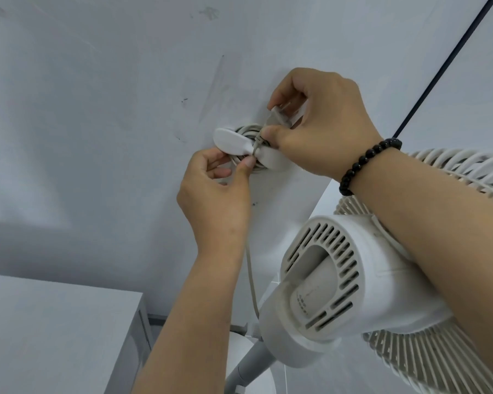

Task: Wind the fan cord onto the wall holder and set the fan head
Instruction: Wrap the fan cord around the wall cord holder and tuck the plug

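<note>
Cabinet seen low at left. Cord pinched by left hand below wall holder; coils wound behind holder wings. Plug end gripped by right hand, thumb pressed at holder centre. Beaded bracelet worn on right wrist. Fan head positioned lower right, tilted.

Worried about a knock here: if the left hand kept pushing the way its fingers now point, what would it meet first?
The left hand points up at the wall holder, pinching the cord beside it. It would likely meet the holder's flap and the wound coils first, then the wall; depth is unclear.
</note>
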{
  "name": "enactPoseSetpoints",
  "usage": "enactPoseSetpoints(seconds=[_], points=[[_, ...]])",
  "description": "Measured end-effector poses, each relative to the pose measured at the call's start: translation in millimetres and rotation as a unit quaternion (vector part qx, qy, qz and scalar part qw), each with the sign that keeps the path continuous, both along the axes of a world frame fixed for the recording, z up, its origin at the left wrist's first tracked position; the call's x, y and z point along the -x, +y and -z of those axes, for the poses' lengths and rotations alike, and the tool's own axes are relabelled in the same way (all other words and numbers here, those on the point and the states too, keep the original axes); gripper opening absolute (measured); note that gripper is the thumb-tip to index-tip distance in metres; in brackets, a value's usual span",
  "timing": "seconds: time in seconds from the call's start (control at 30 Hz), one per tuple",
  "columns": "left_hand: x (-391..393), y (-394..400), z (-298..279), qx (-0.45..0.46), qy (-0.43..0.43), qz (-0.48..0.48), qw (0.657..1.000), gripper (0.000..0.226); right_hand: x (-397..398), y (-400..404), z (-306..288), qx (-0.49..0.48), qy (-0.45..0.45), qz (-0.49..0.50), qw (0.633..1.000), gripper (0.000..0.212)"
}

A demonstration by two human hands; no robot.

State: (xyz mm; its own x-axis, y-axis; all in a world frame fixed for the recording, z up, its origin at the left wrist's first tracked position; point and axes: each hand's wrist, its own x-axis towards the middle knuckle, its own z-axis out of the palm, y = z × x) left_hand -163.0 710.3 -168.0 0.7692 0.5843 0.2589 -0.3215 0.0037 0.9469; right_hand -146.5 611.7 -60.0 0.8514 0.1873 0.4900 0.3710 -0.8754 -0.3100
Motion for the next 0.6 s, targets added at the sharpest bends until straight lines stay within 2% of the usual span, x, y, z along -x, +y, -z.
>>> enactPoseSetpoints(seconds=[0.4, 0.6], points=[[1.2, 1.5, 2.4, 0.002, 0.0, -0.023, 1.0, 0.026, -0.9, -2.1, 0.5, 0.0, -0.008, -0.008, 1.0, 0.021], [-4.8, 4.6, 4.6, 0.042, -0.006, -0.013, 0.999, 0.027, 0.9, -2.2, 0.1, -0.002, -0.007, -0.009, 1.0, 0.022]])
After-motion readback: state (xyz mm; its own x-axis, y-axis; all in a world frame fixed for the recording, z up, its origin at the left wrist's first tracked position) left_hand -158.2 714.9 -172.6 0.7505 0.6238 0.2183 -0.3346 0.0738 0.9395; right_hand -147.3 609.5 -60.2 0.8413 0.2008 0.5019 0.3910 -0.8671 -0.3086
